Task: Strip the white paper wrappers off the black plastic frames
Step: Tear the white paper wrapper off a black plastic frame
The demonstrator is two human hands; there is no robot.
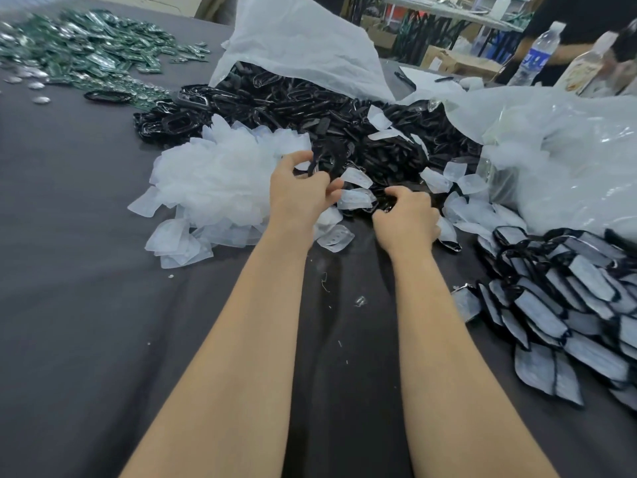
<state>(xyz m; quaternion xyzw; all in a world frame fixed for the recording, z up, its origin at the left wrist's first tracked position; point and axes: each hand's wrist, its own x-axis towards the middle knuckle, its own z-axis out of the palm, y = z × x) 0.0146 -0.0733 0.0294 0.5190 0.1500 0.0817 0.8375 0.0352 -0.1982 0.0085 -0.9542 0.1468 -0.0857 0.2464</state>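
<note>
White wrapper: lies at the near edge of the heap of bare frames, between the two hands, its long axis running side to side from one hand to the other.
Black frame: only a dark end shows at the wrapper's right tip, on the heap's near edge. The rest is hidden under fingers.
Left hand: at the heap's near left, fingers curled, fingertips pinching the wrapper's left end.
Right hand: at the heap's near right, fingers curled down over the frame's dark end. The grip itself is partly hidden.
Deciding relation: the piece spans the gap and each hand has one end, so the strip looks like a pull apart along that long axis, paper to the left and frame to the right.
Shed wrappers: a white drift just left of the heap, touching it, with loose ones scattered along its near edge.
Wrapped stock: frames yet to be stripped, piled well to the right of the heap and nearer the person.
Plastic bag: drapes over the heap's far side.
Green parts: spread far to the left of the heap.
Surface: dark cloth under the heap and everything around it.
</note>
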